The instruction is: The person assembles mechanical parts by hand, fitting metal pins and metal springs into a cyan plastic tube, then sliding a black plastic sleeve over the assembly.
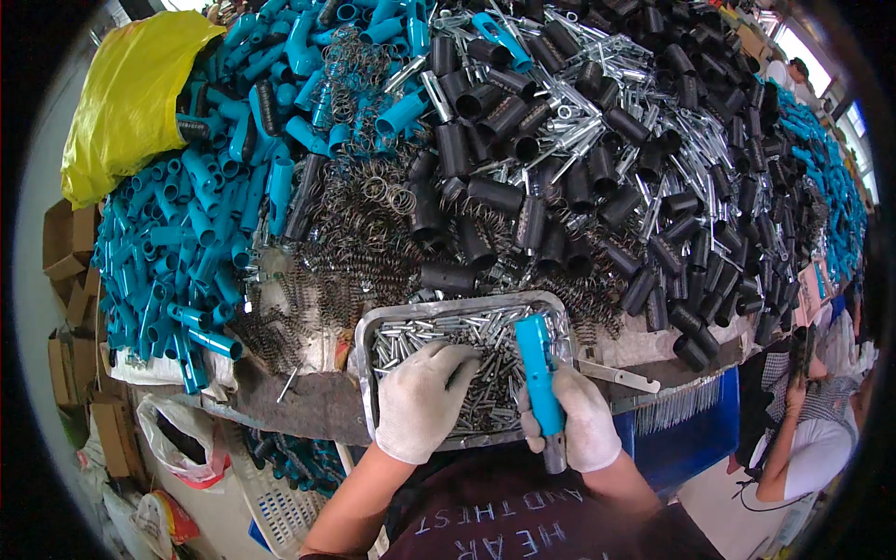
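Observation:
My right hand (586, 422), in a white glove, is wrapped round a teal tubular handle part (537, 359) with a dark grey end pointing down toward me. It holds the part nearly upright over the right side of a metal tray (363, 359). Small silvery pins (495, 329) fill that tray. My left hand (420, 397), also gloved, reaches over the tray's left side with its fingers curled together down at the pins. Whatever those fingertips pinch, if anything, is hidden.
Behind the tray rise heaps of teal tubular parts (177, 215), coiled springs (350, 252), black sleeves (504, 191) and silvery rods (579, 131). A yellow sack (135, 93) lies at left. A flat metal strip (619, 376) adjoins the tray. A blue bin (686, 434) and another person (821, 453) are at right.

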The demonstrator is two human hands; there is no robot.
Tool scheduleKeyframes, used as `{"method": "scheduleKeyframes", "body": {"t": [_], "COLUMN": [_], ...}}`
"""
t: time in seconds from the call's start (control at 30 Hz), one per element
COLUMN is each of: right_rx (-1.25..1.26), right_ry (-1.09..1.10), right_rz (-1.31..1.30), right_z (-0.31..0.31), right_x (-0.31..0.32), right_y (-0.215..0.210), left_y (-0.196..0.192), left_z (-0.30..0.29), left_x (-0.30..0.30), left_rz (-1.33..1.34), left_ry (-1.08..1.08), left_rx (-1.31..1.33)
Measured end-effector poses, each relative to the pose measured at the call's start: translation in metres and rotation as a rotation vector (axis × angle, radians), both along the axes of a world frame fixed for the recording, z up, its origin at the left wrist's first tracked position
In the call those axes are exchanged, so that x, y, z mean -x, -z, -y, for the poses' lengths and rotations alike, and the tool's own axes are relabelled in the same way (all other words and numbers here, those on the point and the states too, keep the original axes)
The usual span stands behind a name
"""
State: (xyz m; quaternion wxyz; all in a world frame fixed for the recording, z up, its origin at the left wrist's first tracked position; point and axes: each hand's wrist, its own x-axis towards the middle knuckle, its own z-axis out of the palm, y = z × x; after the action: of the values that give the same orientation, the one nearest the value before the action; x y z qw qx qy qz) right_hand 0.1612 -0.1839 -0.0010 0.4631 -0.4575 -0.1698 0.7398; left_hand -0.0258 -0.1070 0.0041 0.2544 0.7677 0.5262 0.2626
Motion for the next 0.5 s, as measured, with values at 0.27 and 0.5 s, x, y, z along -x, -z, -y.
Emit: {"method": "scheduleKeyframes", "body": {"t": [0.27, 0.5], "right_rx": [-0.024, -0.046], "right_ry": [0.018, -0.014], "right_rz": [-0.018, -0.054], "right_z": [-0.004, -0.002], "right_x": [0.014, 0.019], "right_y": [0.001, -0.003], "left_y": [-0.031, -0.008], "left_z": [0.014, 0.021], "left_x": [-0.011, -0.02], "left_rz": [0.379, 0.527], "left_ry": [-0.029, 0.032], "left_rx": [0.502, 0.351]}}
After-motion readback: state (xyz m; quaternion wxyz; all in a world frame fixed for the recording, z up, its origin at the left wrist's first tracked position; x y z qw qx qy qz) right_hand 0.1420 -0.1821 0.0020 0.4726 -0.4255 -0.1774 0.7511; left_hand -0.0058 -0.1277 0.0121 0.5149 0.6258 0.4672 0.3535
